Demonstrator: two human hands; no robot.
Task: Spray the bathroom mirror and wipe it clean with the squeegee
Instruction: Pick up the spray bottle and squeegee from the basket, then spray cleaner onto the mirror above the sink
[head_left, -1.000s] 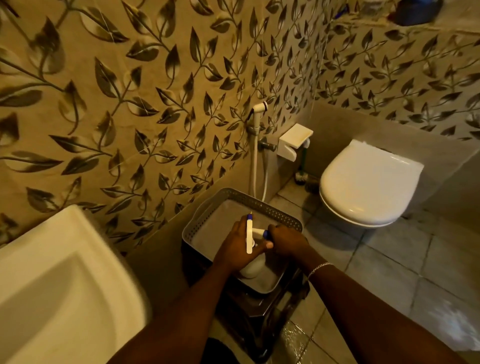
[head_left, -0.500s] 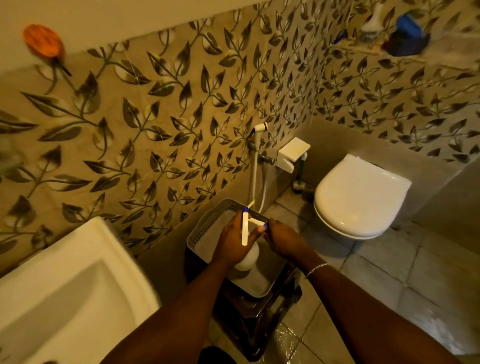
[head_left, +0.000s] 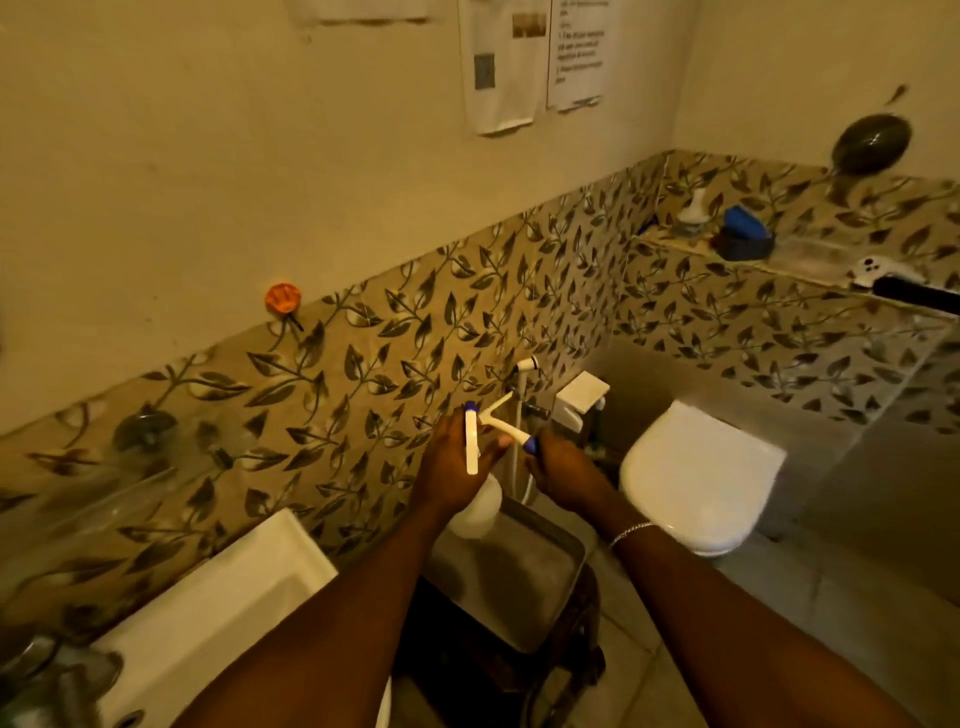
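Observation:
My left hand (head_left: 451, 470) is closed around a white spray bottle (head_left: 478, 512), whose rounded bottom shows below my fingers. A white squeegee (head_left: 471, 447) with blue tips stands with its blade upright against that hand. My right hand (head_left: 563, 467) grips the blue end of the squeegee's handle. Both hands hang just above a grey basket (head_left: 574, 569). No mirror is in view.
The basket rests on a dark stool (head_left: 571, 670). A white sink (head_left: 218, 613) is at lower left, a closed toilet (head_left: 701, 473) at right. A bidet sprayer (head_left: 525, 365) hangs on the leaf-patterned tiles behind my hands. A ledge (head_left: 810, 270) with small items runs at upper right.
Both hands have risen out of the basket with the bottle and squeegee. The view has tilted up, so the plain upper wall and its papers now show.

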